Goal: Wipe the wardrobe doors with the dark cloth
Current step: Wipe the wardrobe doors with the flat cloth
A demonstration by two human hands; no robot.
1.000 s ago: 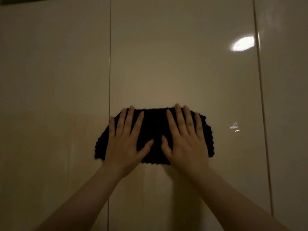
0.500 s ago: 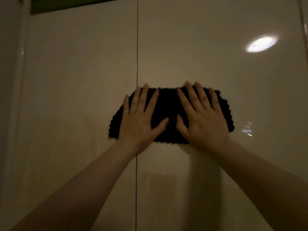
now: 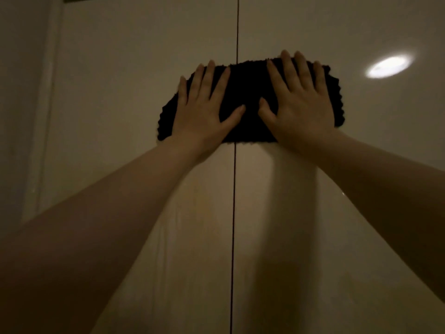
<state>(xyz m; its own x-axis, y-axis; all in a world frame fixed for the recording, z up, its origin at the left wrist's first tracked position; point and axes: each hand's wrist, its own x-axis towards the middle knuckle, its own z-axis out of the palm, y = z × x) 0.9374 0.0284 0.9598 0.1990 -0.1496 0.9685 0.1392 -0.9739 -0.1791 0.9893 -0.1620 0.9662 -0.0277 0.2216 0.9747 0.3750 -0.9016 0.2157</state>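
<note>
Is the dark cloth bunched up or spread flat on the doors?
Spread flat. The dark cloth lies wide across the seam, with the left hand and right hand pressing it, fingers splayed.

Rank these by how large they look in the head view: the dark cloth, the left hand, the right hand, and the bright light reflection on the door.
1. dark cloth, partly covered by both hands
2. left hand and right hand: about alike, so I do not rank them
3. light reflection, clearly the smallest

Dim home bedroom: glossy wardrobe doors [image 3: 144, 68]
</note>
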